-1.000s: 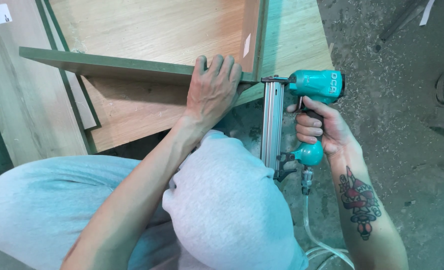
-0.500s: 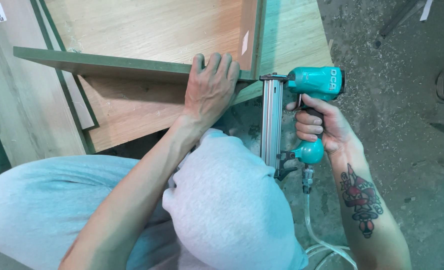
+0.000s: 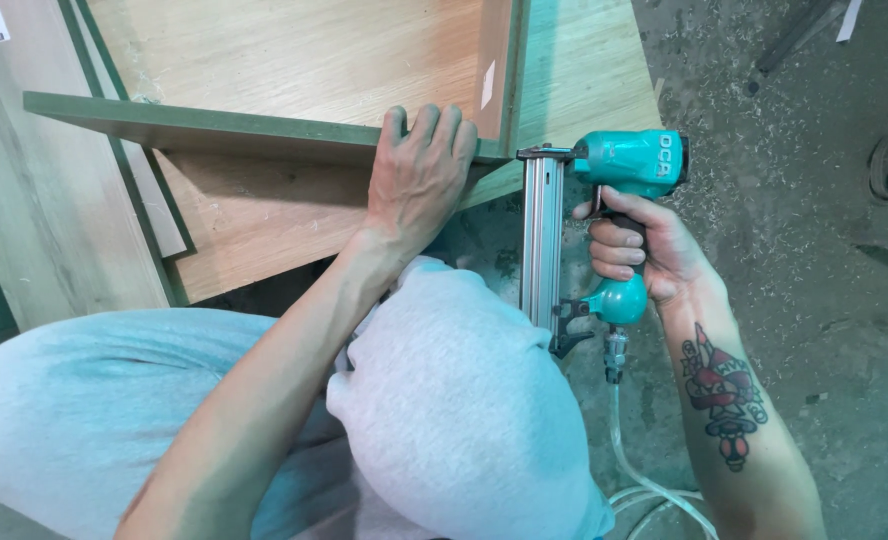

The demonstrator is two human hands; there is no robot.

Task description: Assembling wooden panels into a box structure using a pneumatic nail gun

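Gripping a teal nail gun [image 3: 604, 200] at 3 o'clock: right hand [image 3: 644, 255] wrapped tight round the handle, fingers curled, index near the trigger zone, exact trigger contact cannot tell. Long silver magazine [image 3: 541, 240] running vertical, nose end up against the green edge of the wooden panel [image 3: 264, 130] at the corner near 1 o'clock. Clear air hose [image 3: 634, 460] dropping from the handle base toward 5 o'clock.

Pressing down at centre, 12 o'clock side: left hand [image 3: 419, 175] flat, palm on the panel edge, 4 fingertips hooked over the top lip, not closed round anything, just beside the magazine, small gap between.

Panel edge green-banded, running from 9 o'clock to the corner where a second upright board [image 3: 504, 60] meets it. Lower wood-grain board [image 3: 254, 225] tilted beneath, green strip along its left side. Pale board [image 3: 34, 220] flat at 9 o'clock.

Grey-trousered knees [image 3: 454, 400] filling 6 to 8 o'clock, right knee close under the magazine's lower end, tight room there. Open room at 3 to 5 o'clock: bare concrete floor [image 3: 824, 220] with sawdust and shavings, well apart from both hands. Tattooed right forearm [image 3: 724, 400] angled toward 5 o'clock.
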